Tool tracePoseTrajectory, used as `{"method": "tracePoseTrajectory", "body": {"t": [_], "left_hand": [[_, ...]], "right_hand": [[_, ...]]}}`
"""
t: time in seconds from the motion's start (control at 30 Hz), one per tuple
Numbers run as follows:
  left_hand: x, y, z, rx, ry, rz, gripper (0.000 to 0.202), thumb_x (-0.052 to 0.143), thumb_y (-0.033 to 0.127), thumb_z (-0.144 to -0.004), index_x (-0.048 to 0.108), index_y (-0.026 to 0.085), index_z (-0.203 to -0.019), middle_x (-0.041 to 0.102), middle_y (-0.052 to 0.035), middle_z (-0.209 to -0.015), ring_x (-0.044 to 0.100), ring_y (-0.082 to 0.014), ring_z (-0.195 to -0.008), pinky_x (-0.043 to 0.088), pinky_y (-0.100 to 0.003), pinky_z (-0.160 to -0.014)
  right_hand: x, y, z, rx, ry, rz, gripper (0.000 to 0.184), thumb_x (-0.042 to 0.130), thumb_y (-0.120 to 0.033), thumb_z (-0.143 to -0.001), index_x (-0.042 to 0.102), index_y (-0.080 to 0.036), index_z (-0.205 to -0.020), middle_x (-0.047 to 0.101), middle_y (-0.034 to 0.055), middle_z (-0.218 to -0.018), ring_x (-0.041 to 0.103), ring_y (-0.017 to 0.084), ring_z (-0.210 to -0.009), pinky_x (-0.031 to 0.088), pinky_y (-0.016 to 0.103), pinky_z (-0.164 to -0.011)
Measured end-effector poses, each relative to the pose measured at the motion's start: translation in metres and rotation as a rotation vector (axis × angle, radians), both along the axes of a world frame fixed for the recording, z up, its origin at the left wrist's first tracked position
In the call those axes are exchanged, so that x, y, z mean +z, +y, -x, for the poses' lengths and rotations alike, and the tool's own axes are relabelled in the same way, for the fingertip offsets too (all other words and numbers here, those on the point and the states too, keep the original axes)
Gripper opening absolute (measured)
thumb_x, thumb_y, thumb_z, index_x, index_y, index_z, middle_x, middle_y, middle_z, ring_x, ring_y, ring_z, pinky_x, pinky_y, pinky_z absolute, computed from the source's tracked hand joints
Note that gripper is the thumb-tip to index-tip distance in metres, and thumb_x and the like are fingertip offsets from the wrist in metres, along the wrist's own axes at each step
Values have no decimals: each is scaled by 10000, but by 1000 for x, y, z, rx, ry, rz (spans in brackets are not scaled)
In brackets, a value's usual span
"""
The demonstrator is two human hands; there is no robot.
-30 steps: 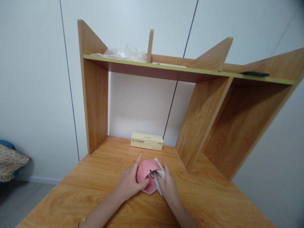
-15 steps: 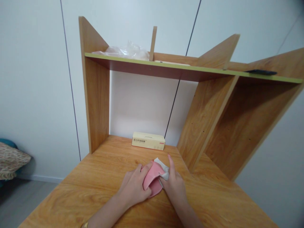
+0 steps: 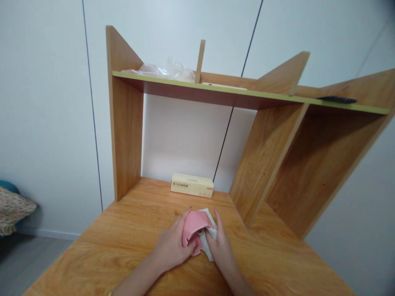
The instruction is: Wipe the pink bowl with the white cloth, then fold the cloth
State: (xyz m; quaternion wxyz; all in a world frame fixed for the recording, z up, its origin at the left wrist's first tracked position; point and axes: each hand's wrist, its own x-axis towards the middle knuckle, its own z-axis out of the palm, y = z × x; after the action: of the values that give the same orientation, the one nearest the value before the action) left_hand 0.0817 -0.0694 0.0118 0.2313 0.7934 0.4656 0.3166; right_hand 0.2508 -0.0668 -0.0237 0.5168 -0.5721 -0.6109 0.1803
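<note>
Both hands meet over a small pink pouch-like piece (image 3: 194,227) with a white and grey part (image 3: 211,238) at its right side, lying on the wooden desk (image 3: 129,238). My left hand (image 3: 171,245) grips the pink piece from the left, thumb pressed on its lower edge and forefinger along its top. My right hand (image 3: 221,248) pinches the white part from the right, forefinger stretched forward. A small metal bit shows between the thumbs; I cannot make out what it is.
A cream cardboard box (image 3: 191,185) lies at the back of the desk against the wall. A wooden shelf unit (image 3: 262,164) rises behind and to the right; clear plastic (image 3: 163,69) and a dark flat object (image 3: 336,99) lie on its top shelf. A patterned cushion (image 3: 12,209) sits at far left.
The pink piece has been turned and folded between the hands over the last second; the hands stayed close together in about the same place on the desk, and the view shifted slightly.
</note>
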Motion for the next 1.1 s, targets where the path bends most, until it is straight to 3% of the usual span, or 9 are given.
{"method": "tracePoseTrajectory", "body": {"t": [0.07,0.2,0.4,0.6,0.8,0.93,1.1], "left_hand": [[-2,1,-1,-9,-15,-12,737,540,219,-650,248,186,-1325,450,-92,-1270,496,-257,-1061,381,-326,-873],[2,-1,-1,44,83,-20,773,513,159,-575,285,225,-1310,477,-75,-1245,516,-289,-1027,382,-372,-859],[7,-3,2,46,111,-21,735,481,170,-595,293,218,-1303,526,-69,-1186,534,-271,-997,390,-350,-842],[12,-5,2,71,259,-67,733,495,196,-623,261,239,-1316,515,-82,-1176,537,-288,-982,402,-373,-811],[26,-14,-3,11,416,-133,667,468,451,-742,229,244,-1329,526,-95,-1132,575,-280,-894,438,-360,-726],[24,-13,-1,-7,344,-121,683,442,472,-772,163,245,-1351,512,-93,-1167,560,-283,-933,425,-379,-766],[9,-2,1,22,62,-32,838,575,441,-697,114,214,-1359,401,-105,-1284,455,-286,-1095,384,-391,-863]], "right_hand": [[1,0,1,-45,-44,41,625,429,-306,-774,184,-172,-1332,634,74,-978,626,189,-775,469,260,-630],[7,-5,-1,-202,-327,123,653,449,-306,-767,175,-173,-1344,641,14,-645,616,214,-560,425,264,-496],[10,-8,-5,-244,-541,-91,649,484,-322,-734,250,-154,-1316,653,51,-714,611,223,-628,439,288,-571],[10,-6,-4,-197,-545,-26,688,468,-252,-722,180,-158,-1339,638,21,-689,611,208,-620,424,265,-551],[12,-4,-6,-118,-519,72,755,491,-222,-713,105,-174,-1361,641,20,-703,617,207,-640,407,242,-535],[6,-2,-7,-30,-342,115,738,442,-222,-742,54,-154,-1366,637,16,-685,611,192,-615,416,242,-541],[1,1,-9,-11,-173,153,689,415,-280,-765,94,-163,-1364,654,47,-823,619,194,-674,443,264,-593]]}}
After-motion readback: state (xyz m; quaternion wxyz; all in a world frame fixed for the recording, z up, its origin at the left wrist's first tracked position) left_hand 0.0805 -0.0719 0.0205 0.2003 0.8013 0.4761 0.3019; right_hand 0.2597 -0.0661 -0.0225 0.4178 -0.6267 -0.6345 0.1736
